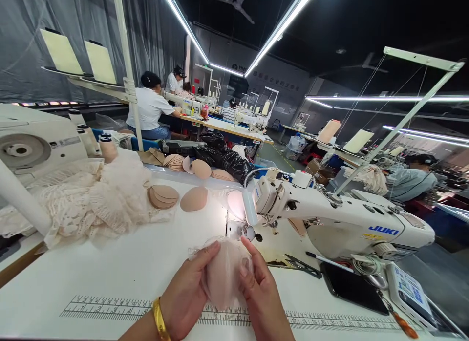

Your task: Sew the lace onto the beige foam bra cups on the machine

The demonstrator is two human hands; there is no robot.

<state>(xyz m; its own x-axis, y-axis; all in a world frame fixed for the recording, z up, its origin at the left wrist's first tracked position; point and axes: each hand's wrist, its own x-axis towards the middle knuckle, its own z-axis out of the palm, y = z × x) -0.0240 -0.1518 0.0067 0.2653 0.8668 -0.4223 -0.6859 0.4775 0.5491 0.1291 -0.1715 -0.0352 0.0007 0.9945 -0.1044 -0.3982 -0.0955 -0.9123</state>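
Observation:
Between my two hands, over the table's front part, is a beige bra cup pad wrapped in sheer mesh fabric. My left hand grips its left edge, thumb on top and the other fingers hidden beneath. On the right edge, my right hand pinches the mesh with thumb and fingers. Just beyond stands the white sewing machine, its lit needle area ahead of my fingertips. A single beige pad and a small stack of pads lie on the table farther left. Another pad sits under the lamp.
Cream lace fabric is heaped at left. Thread snips, a white pen, a black phone and a control panel lie at right. A printed ruler runs along the front edge. Several people work behind.

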